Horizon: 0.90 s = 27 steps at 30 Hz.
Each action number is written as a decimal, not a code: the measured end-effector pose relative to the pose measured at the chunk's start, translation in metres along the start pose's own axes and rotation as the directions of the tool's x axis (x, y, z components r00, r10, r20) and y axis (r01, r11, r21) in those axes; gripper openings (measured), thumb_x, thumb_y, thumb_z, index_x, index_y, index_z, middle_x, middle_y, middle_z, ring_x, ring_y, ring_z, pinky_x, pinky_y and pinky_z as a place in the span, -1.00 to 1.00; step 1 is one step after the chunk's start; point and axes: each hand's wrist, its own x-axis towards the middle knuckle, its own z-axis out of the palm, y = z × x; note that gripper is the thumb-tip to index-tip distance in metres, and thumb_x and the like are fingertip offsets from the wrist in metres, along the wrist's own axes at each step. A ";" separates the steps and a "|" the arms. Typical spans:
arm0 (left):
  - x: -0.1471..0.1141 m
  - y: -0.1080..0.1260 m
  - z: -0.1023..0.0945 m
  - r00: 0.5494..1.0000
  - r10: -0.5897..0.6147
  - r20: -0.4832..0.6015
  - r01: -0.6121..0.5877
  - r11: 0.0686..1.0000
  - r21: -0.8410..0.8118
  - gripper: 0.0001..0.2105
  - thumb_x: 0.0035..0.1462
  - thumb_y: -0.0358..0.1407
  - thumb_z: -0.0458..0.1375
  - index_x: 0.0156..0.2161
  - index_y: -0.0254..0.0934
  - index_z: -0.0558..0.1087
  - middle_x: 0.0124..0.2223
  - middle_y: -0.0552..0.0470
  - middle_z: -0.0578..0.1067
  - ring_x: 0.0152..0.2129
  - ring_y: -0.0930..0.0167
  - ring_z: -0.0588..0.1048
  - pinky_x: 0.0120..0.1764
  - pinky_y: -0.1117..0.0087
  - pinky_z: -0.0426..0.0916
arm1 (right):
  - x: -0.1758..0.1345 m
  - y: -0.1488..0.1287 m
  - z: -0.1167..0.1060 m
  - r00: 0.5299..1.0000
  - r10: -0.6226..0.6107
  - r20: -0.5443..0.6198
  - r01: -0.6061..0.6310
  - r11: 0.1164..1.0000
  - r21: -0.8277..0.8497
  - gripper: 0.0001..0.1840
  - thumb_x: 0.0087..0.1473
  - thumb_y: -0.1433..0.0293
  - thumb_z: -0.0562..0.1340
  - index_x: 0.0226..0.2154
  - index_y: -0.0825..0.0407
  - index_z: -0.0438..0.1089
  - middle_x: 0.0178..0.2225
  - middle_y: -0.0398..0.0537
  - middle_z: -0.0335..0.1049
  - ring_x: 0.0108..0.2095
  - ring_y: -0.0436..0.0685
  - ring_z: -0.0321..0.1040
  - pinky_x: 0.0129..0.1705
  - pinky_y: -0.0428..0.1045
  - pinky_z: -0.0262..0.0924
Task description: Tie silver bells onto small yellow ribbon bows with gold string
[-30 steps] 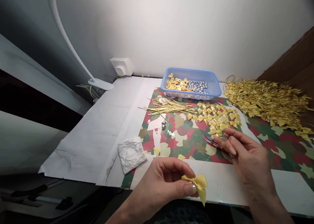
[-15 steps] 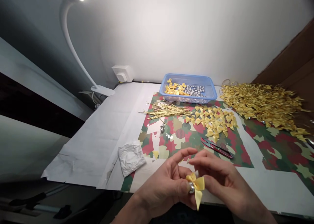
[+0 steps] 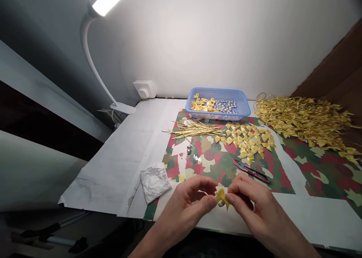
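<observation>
Between my two hands is a yellow ribbon bow point(image 3: 221, 194) with a silver bell point(image 3: 221, 203) at its underside, held above the table's front edge. My left hand point(image 3: 192, 201) pinches the bow's left side with thumb and fingertips. From the right, my right hand point(image 3: 251, 201) grips the other side of the bow between thumb and bent fingers. Just beyond my right hand lie red-handled thread snips point(image 3: 251, 171). A group of loose yellow bows point(image 3: 246, 139) is spread on the patterned sheet behind them.
Gold twist ties point(image 3: 196, 130) lie left of the loose bows, with small silver bells point(image 3: 189, 149) nearer me. A blue basket point(image 3: 217, 116) holds bows and bells. A heap of finished-looking yellow bows point(image 3: 302, 118) fills the right. Crumpled white paper point(image 3: 155, 182) and a lamp point(image 3: 96, 67) are left.
The bow has been raised and turned, and the bell now shows beneath it. My right hand has closed on the bow's right side. The view has shifted slightly.
</observation>
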 end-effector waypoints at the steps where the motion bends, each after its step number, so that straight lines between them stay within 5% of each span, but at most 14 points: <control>1: 0.000 0.001 0.001 1.000 0.005 -0.025 -0.003 0.997 0.079 -0.79 0.18 -0.18 0.26 -0.17 -0.28 0.54 -0.22 -0.03 0.56 -0.24 0.31 0.51 -0.15 0.34 0.39 | 0.001 0.001 0.003 1.000 -0.003 0.003 0.003 1.000 -0.025 -0.66 0.35 0.29 0.01 -0.45 0.01 0.24 -0.39 -0.13 0.24 -0.39 0.03 0.22 -0.38 -0.04 0.06; 7: 0.009 -0.010 0.009 0.991 0.053 -0.124 -0.006 0.935 0.354 -0.88 0.21 -0.34 0.16 -0.19 -0.30 0.52 -0.33 0.00 0.56 -0.37 0.34 0.51 -0.28 0.38 0.39 | 0.009 0.015 0.020 0.999 -0.018 -0.039 0.013 0.994 -0.107 -0.67 0.33 0.32 0.00 -0.44 0.01 0.30 -0.38 -0.08 0.31 -0.38 0.08 0.30 -0.33 -0.01 0.14; 15: 0.019 -0.014 0.006 0.969 0.150 -0.198 -0.009 0.818 0.576 -0.84 0.21 -0.34 0.13 -0.15 -0.27 0.54 -0.39 0.00 0.57 -0.46 0.32 0.51 -0.37 0.37 0.34 | 0.012 0.034 0.013 0.937 0.032 -0.348 0.025 0.987 0.159 -0.65 0.30 0.18 0.10 -0.07 -0.01 0.49 -0.17 0.01 0.42 -0.17 0.14 0.39 -0.20 -0.04 0.28; 18: 0.021 -0.006 -0.001 0.960 0.166 -0.227 0.019 0.766 0.643 -0.83 0.22 -0.30 0.13 -0.17 -0.27 0.55 -0.36 -0.01 0.59 -0.46 0.32 0.52 -0.39 0.38 0.34 | 0.009 0.042 0.015 0.898 0.120 -0.423 -0.002 0.963 0.271 -0.63 0.26 0.15 0.15 -0.04 -0.03 0.51 -0.10 0.03 0.44 -0.22 0.11 0.40 -0.31 -0.08 0.31; 22: 0.030 0.010 -0.020 0.928 0.213 -0.304 0.070 0.704 0.707 -0.83 0.23 -0.29 0.10 -0.24 -0.24 0.56 -0.34 0.00 0.61 -0.45 0.32 0.54 -0.40 0.39 0.35 | 0.004 0.055 0.027 0.870 0.173 -0.461 0.020 0.923 0.385 -0.63 0.25 0.17 0.17 -0.02 -0.02 0.52 -0.27 -0.01 0.48 -0.58 -0.03 0.24 -0.52 -0.10 0.26; 27: 0.048 0.029 -0.042 0.858 0.301 -0.415 0.153 0.622 0.768 -0.77 0.23 -0.32 0.05 -0.16 -0.28 0.56 -0.24 -0.07 0.64 -0.35 0.25 0.58 -0.28 0.32 0.41 | 0.000 0.061 0.038 0.857 0.123 -0.501 0.036 0.954 0.297 -0.62 0.30 0.15 0.10 -0.02 -0.02 0.46 -0.57 -0.17 0.36 -0.58 0.03 0.30 -0.50 -0.10 0.25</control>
